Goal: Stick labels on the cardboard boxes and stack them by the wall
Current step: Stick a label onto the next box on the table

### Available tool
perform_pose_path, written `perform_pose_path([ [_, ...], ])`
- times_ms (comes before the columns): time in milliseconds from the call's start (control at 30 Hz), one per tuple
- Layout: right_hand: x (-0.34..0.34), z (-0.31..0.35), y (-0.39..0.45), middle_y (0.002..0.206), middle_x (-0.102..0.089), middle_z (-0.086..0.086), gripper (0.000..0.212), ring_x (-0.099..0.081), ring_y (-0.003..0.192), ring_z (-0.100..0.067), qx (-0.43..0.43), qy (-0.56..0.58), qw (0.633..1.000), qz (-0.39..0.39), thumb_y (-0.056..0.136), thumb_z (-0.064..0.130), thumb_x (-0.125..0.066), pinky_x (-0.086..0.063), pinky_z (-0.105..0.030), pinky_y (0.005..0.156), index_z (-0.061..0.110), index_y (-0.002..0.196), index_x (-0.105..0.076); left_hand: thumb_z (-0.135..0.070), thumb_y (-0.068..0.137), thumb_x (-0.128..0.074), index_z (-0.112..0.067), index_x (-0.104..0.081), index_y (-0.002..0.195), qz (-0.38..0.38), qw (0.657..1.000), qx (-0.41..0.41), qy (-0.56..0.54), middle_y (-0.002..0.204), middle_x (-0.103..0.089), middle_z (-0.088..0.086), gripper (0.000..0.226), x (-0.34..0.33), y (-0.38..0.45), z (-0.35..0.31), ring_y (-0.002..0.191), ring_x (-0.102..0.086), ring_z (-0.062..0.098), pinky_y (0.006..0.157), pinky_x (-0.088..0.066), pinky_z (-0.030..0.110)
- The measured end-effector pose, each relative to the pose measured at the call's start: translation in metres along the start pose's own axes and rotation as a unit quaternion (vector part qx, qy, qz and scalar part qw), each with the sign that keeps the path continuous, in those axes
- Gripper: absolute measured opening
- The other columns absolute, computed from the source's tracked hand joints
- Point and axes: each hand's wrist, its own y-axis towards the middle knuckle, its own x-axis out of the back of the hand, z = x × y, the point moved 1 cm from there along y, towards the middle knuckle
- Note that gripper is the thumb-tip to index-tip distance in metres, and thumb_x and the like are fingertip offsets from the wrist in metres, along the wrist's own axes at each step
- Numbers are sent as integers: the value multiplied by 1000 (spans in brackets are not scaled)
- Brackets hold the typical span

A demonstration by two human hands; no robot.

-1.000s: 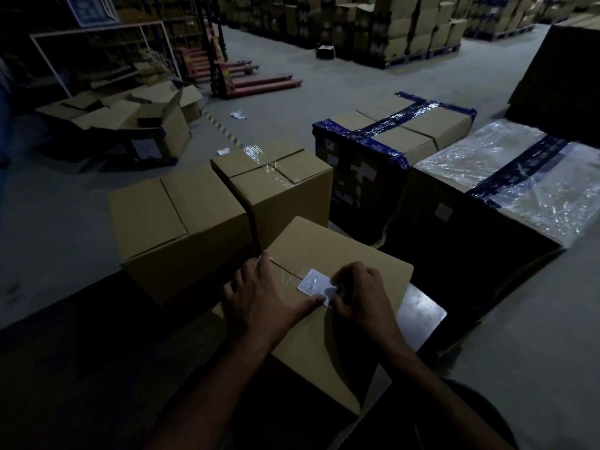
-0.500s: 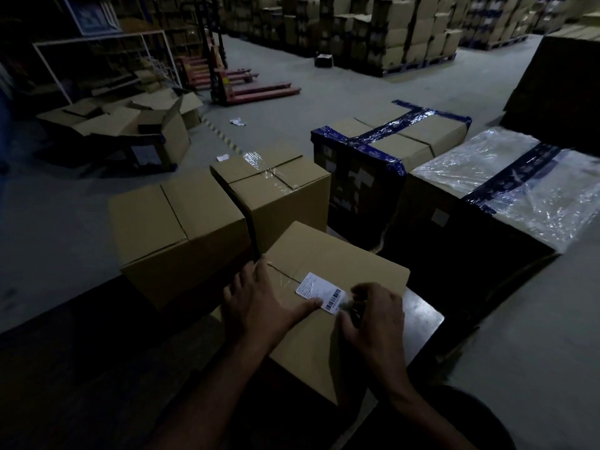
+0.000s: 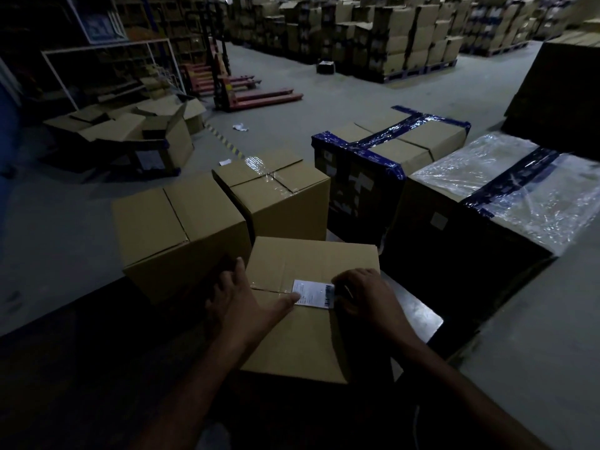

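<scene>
A plain cardboard box [image 3: 311, 345] sits right in front of me on a dark metal surface [image 3: 418, 316]. A white label [image 3: 311, 293] with a barcode at its right end lies flat across the box's top seam. My left hand [image 3: 240, 303] rests spread on the box's left side, with the thumb pressing the label's left edge and the fingers reaching over the box's left rim. My right hand [image 3: 367, 297] has bent fingers whose tips press on the label's barcode end.
Two more sealed cardboard boxes [image 3: 175, 228] [image 3: 279, 193] stand just beyond. To the right are a blue-taped box stack [image 3: 389, 147] and a plastic-wrapped one [image 3: 506, 190]. Open boxes [image 3: 136, 134] lie far left and a red pallet jack [image 3: 256, 95] behind them.
The label went from half covered by my right hand to lying flat and fully visible. My right hand slid to its barcode end. The box now sits squarer to me.
</scene>
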Motion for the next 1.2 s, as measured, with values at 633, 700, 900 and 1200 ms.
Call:
perform_pose_path([
  [633,-14,17,-8,90,-43,29,30,-40,100,-2,-52,86,994,-47,81,28,-73,-46,-36,91,36,96,-48,-96,50,-59,-26,-6,156,-32,999,-32,-30,161,-18,5,137,-25,7,-9,143,-25,28,107,-35,48],
  [700,-15,19,-6,92,-46,23,27,-41,99,-4,-49,64,996,-45,83,29,-72,-46,-34,89,34,94,-47,-97,50,-57,-26,-6,156,-29,999,-30,-28,162,-17,5,137,-27,8,-9,144,-24,28,108,-35,49],
  [900,-12,13,-5,99,-52,14,34,-42,98,-4,-61,104,992,-27,81,26,-74,-38,-22,81,35,94,-44,-92,53,-62,-26,-8,157,-24,999,-31,-35,162,-16,4,135,-24,6,-11,145,-23,27,109,-34,48],
  [1200,-10,9,-7,108,-54,10,41,-44,99,3,-50,146,987,-44,79,20,-76,-41,-9,78,34,101,-45,-92,54,-61,-26,-6,157,-21,999,-29,-39,162,-15,5,134,-23,6,-12,145,-22,28,109,-34,48],
])
